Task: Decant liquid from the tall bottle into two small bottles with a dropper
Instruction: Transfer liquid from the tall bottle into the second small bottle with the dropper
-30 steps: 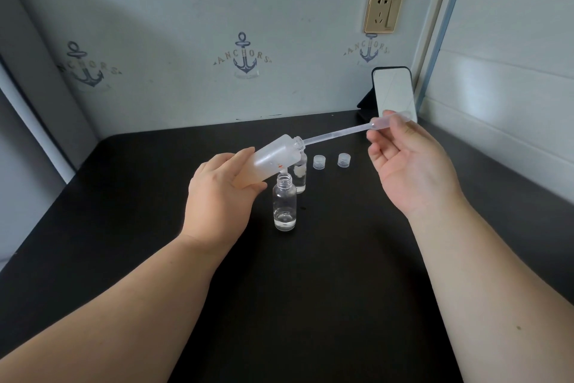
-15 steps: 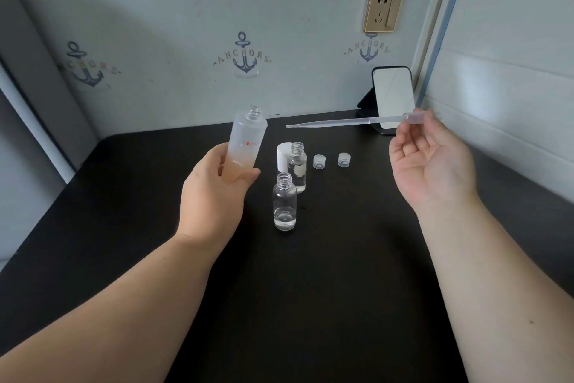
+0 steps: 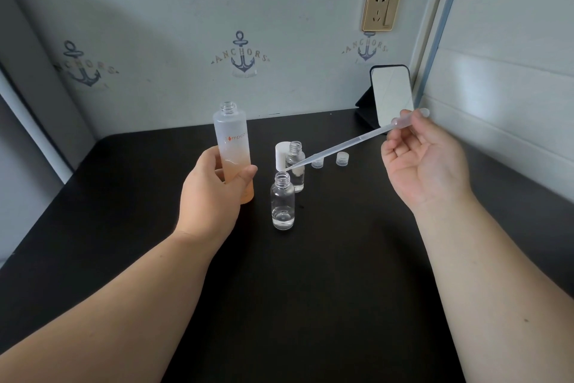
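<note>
Left hand (image 3: 211,193) grips tall bottle (image 3: 233,146) upright; right hand (image 3: 425,159) pinches dropper (image 3: 351,142) bulb.
Dropper tip just above near small bottle (image 3: 282,201), pointing 8 o'clock.

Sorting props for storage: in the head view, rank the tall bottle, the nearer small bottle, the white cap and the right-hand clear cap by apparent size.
1. tall bottle
2. nearer small bottle
3. white cap
4. right-hand clear cap, though it sits farther back, so that gap is unsure.

Propped phone (image 3: 392,95), gold wall socket (image 3: 380,9), anchor decals (image 3: 241,55), black table (image 3: 279,305).
</note>
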Available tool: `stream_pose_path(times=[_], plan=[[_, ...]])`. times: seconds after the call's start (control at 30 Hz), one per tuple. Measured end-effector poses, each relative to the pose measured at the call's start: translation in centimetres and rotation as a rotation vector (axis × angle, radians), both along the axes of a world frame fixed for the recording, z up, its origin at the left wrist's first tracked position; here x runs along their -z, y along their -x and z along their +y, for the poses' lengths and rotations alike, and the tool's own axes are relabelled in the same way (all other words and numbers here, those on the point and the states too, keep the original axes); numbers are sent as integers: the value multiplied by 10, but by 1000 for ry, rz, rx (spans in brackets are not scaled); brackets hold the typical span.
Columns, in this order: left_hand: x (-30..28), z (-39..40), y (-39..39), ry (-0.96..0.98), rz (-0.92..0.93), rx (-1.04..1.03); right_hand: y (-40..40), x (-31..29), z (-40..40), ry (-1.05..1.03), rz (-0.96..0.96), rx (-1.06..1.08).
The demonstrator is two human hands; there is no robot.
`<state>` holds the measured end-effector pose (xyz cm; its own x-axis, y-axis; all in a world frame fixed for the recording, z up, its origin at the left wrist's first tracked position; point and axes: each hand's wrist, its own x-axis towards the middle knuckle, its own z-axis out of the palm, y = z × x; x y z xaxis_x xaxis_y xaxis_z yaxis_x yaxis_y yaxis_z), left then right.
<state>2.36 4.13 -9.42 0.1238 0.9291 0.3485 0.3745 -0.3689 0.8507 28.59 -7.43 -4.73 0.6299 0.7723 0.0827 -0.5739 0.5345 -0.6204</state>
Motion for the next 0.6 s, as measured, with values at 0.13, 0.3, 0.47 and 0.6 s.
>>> stream_pose_path(times=[0.13, 0.3, 0.47, 0.6], plan=[[-1, -2, 1, 6, -19, 19, 0, 1, 2, 5, -35, -1], [-4, -8, 3, 49, -139, 29, 0, 1, 2, 2, -63, -7], [-11, -16, 8, -11, -226, -90, 0, 0, 2, -4, -76, -3], [-15, -27, 9, -129, -194, -88, 0, -1, 2, -16, -91, -4]])
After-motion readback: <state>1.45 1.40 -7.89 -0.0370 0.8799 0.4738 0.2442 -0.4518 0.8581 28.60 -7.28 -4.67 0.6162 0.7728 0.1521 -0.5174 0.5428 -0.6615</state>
